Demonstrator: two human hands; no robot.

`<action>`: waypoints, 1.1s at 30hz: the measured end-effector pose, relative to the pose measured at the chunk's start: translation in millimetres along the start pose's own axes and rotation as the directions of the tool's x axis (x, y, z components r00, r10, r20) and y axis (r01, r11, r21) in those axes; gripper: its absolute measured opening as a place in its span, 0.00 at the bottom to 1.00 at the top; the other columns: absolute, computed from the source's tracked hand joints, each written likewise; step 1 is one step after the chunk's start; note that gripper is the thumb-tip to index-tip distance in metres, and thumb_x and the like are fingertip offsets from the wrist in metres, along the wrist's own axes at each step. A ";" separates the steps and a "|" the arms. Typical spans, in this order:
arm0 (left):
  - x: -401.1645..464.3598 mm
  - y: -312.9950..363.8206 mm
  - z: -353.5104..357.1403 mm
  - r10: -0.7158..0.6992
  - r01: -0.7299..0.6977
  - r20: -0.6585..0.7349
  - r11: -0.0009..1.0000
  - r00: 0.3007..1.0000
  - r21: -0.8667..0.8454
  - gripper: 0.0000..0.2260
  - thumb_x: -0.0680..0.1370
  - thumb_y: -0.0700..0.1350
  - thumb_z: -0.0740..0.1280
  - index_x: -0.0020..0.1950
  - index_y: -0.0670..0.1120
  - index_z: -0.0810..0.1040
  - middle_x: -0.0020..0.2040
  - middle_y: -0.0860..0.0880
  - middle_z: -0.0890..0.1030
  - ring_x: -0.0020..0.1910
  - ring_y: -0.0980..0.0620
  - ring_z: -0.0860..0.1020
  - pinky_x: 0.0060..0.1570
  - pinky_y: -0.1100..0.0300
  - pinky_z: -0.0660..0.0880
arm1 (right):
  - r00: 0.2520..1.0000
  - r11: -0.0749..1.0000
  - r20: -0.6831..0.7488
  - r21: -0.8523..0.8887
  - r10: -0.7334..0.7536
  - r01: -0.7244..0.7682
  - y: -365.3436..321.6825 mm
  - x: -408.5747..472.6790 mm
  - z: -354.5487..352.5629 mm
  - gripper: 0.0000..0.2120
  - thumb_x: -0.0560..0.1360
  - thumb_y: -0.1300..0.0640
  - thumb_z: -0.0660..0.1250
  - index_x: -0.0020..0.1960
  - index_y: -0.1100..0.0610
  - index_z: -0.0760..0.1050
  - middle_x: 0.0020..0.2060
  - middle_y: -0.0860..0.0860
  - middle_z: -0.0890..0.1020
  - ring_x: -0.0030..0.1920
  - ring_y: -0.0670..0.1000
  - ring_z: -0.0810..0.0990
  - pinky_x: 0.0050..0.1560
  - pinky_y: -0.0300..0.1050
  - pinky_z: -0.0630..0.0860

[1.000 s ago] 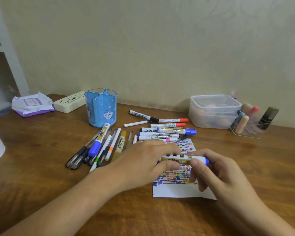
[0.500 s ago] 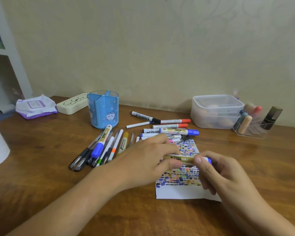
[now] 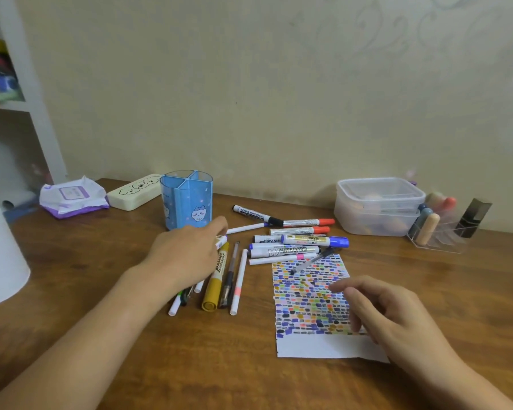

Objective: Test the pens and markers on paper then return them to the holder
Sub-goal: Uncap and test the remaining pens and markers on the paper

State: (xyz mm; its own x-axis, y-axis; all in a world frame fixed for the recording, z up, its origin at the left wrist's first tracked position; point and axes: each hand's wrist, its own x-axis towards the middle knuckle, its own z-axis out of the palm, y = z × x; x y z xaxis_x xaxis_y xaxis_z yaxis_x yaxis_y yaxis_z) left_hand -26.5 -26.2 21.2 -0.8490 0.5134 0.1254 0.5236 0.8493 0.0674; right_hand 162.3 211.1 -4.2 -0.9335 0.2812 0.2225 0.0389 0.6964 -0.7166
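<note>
Blue 3-section holder [image 3: 186,199] upright, empty; left hand [image 3: 187,255] pinching white marker [image 3: 221,241]; right hand [image 3: 379,309] loosely curled, holding nothing.

Bare desk [image 3: 190,365] along the front edge gives passage; loose markers [image 3: 296,241] crowd the middle, right of the pen holder [image 3: 187,199].
</note>
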 end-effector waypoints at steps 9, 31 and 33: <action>1.8 4.5 10.2 0.016 -0.015 -0.017 0.998 1.000 0.067 0.11 0.83 0.49 0.57 0.63 0.57 0.61 0.53 0.50 0.77 0.46 0.54 0.76 0.37 0.60 0.75 | 1.000 0.999 0.021 -0.030 0.011 -0.011 3.1 1.8 1.1 0.10 0.82 0.52 0.63 0.50 0.42 0.82 0.33 0.48 0.83 0.32 0.44 0.79 0.34 0.33 0.70; -13.5 69.7 46.1 0.488 -0.488 0.002 0.872 0.873 -0.048 0.23 0.84 0.59 0.49 0.79 0.61 0.54 0.78 0.56 0.59 0.76 0.54 0.55 0.75 0.54 0.54 | 0.998 0.992 0.024 -0.117 0.053 -0.050 8.1 7.6 -2.7 0.11 0.82 0.52 0.62 0.48 0.42 0.81 0.31 0.45 0.83 0.35 0.44 0.82 0.41 0.43 0.77; -11.1 69.3 49.2 0.507 -0.505 0.020 0.861 0.862 -0.061 0.23 0.85 0.58 0.48 0.80 0.61 0.52 0.79 0.58 0.57 0.77 0.56 0.53 0.75 0.55 0.51 | 0.998 0.992 0.027 -0.118 0.054 -0.051 9.7 8.4 -2.8 0.11 0.82 0.52 0.62 0.48 0.42 0.81 0.31 0.45 0.83 0.35 0.45 0.81 0.42 0.45 0.78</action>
State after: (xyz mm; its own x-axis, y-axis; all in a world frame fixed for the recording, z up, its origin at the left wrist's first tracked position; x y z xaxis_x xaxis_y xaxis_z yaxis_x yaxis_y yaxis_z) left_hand 15.7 33.0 -24.2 -0.4677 0.8753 0.1227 0.8839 0.4645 0.0548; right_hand 155.9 222.0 -7.4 -0.9392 0.3008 0.1656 0.1281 0.7543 -0.6439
